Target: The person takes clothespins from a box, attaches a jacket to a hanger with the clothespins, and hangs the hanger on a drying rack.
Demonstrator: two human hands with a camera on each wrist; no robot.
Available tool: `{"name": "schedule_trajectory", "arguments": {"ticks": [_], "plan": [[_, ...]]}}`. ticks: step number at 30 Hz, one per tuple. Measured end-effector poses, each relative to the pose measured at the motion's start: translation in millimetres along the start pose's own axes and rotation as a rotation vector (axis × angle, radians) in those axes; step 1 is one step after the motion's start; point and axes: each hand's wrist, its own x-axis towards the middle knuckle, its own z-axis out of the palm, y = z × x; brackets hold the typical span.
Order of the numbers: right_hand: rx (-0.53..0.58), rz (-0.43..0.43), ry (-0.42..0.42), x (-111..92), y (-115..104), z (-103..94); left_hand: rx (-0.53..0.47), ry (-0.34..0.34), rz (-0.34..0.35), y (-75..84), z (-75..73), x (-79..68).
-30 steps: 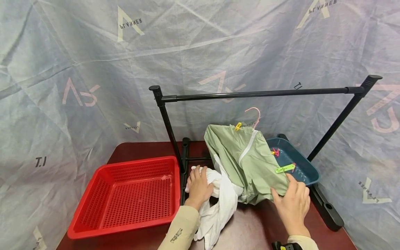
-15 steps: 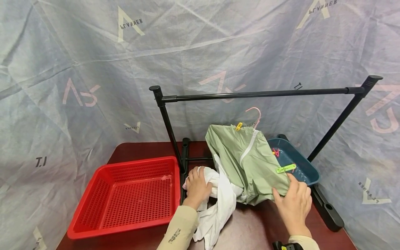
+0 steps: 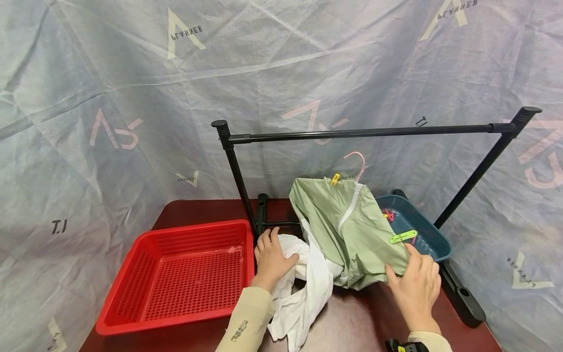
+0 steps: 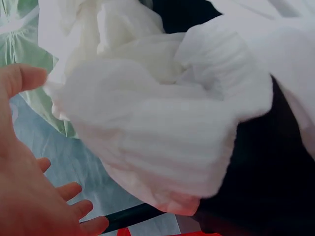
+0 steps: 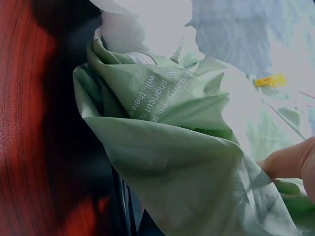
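A light green zip garment [image 3: 325, 205] with a white zip lies on the table beneath a pink hanger [image 3: 361, 164], whose hook sticks out at the top. Yellow [image 3: 335, 179] and lime-green [image 3: 402, 236] clothespins sit at its edges. My right hand [image 3: 415, 288] pinches its lower right corner between thumb and fingers; the thumb [image 5: 288, 160] shows on the cloth in the right wrist view. Bunched white cloth [image 3: 314, 278] lies against the garment's left side; whether they are joined is unclear. Beside this cloth, my left hand [image 3: 269, 259] is spread, fingers apart, holding nothing.
A red mesh basket [image 3: 189, 274] stands at left. Behind the garment, a black rack [image 3: 360, 132] spans the table, its feet on both sides. A blue tray [image 3: 409, 220] with some clothespins sits at right, partly covered by the garment. A grey printed sheet hangs behind.
My left hand has let go of the white cloth and shifted left, its fingers spreading. My right hand stays at the green garment's corner, barely moved.
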Motion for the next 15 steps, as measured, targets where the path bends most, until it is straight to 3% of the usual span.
{"name": "schedule_trajectory", "arguments": {"ticks": [9, 15], "plan": [[-0.013, -0.036, 0.035, 1.8, 0.6, -0.3, -0.016, 0.115, -0.051, -4.7, -6.2, 5.5], [-0.008, -0.034, 0.028, 2.0, -0.3, -1.9, -0.044, 0.154, -0.091, -8.3, -11.9, 10.5]]}}
